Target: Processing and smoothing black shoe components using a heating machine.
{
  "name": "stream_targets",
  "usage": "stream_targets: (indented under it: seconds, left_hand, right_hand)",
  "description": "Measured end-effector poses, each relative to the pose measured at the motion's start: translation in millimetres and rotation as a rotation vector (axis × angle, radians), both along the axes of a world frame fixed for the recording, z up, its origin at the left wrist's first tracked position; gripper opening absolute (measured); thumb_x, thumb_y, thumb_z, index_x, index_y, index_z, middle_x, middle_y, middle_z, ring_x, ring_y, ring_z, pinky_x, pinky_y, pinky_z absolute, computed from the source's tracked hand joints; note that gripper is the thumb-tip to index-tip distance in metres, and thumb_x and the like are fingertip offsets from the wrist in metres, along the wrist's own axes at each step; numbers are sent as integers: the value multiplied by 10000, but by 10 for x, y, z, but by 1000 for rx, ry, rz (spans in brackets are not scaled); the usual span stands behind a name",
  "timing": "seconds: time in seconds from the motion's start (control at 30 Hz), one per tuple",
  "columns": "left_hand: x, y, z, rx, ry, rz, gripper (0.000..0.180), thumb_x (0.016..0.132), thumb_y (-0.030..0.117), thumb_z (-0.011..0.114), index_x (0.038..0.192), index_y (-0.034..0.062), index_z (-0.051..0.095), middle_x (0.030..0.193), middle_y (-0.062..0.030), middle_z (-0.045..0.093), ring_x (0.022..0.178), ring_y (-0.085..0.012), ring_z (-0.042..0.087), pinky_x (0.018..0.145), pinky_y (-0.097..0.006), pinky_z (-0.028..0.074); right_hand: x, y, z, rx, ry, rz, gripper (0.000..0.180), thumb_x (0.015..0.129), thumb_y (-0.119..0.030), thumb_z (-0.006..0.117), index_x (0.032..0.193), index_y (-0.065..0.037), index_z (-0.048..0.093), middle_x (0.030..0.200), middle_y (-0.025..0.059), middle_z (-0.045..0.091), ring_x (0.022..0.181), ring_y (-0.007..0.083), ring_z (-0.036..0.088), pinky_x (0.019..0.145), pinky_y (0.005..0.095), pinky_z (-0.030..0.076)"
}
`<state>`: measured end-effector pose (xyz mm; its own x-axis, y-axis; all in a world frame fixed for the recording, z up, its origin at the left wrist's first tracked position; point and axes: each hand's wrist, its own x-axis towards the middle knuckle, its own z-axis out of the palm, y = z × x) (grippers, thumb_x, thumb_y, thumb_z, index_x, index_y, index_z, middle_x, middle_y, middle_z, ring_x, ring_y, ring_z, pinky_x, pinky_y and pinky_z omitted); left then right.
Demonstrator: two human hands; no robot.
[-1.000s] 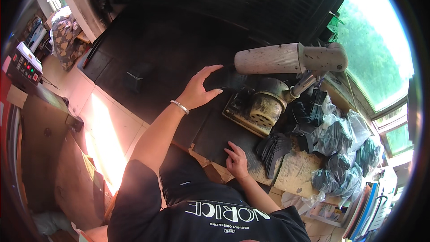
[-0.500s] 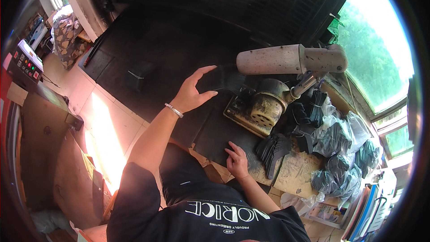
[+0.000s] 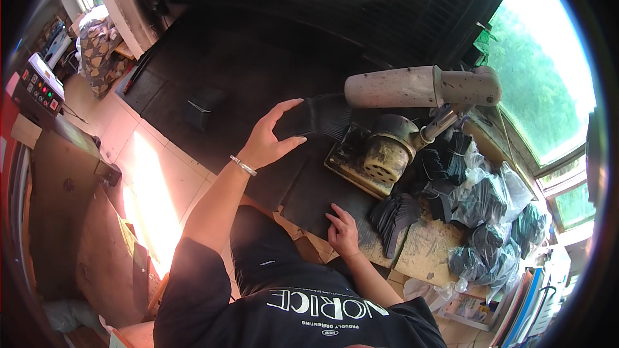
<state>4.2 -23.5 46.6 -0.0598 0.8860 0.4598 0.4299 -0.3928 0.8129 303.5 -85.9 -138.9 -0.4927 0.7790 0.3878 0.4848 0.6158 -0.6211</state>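
Note:
My left hand reaches over the dark work surface, thumb and fingers bracketing the near end of a fanned stack of thin black pieces. The stack's far end lies against a grimy cream machine with a round, perforated housing. Above the stack hangs a ribbed off-white cylinder on a jointed metal arm. Close to the front edge, my right hand rests with its fingers apart and slightly bent, holding nothing. To its right lies another fanned stack of black pieces.
Clear plastic bags of dark pieces crowd the right side by the window. A small black bundle sits far left on the dark surface. A control box with lit buttons stands at the left. Folders fill the lower right.
My left hand has shifted slightly left and toward me, and the near end of the black stack has spread leftward with it. My right hand stays in place.

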Motion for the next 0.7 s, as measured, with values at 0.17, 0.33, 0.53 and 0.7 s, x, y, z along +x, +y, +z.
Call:
stream_targets:
  seconds: [0.17,0.33,0.53,0.7]
  left_hand:
    - [-69,-124,7,14,-3,14,699,717,159,803,1343,39,517,1308,-97,581,1242,-204,529,1081,-323,364]
    - [-88,-263,-1,-35,-2,-10,718,704,163,811,1340,19,510,1298,-98,579,1227,-198,532,1080,-322,365]
    - [-131,-616,-300,-99,-346,-149,785,684,52,815,1379,-2,453,1312,-128,563,1231,-226,526,1067,-328,387]
    - [66,-617,-870,-236,-1090,-229,763,735,142,776,1400,6,428,1335,-136,551,1294,-274,483,1112,-417,369]
  right_hand:
    - [-23,-42,-7,-2,2,3,328,708,40,584,1013,-29,685,1263,154,607,1100,349,602,952,432,478]
    - [-56,98,20,-312,230,27,348,794,23,548,1118,-26,664,1283,146,608,1137,322,601,959,381,477]
    - [-1009,786,616,-1299,1287,565,421,936,-98,591,1337,-7,500,1295,125,581,1196,228,564,1044,377,430]
    - [-1430,888,783,-1331,1418,628,371,930,-107,612,1287,-38,538,1236,82,607,1173,197,563,1001,366,449]
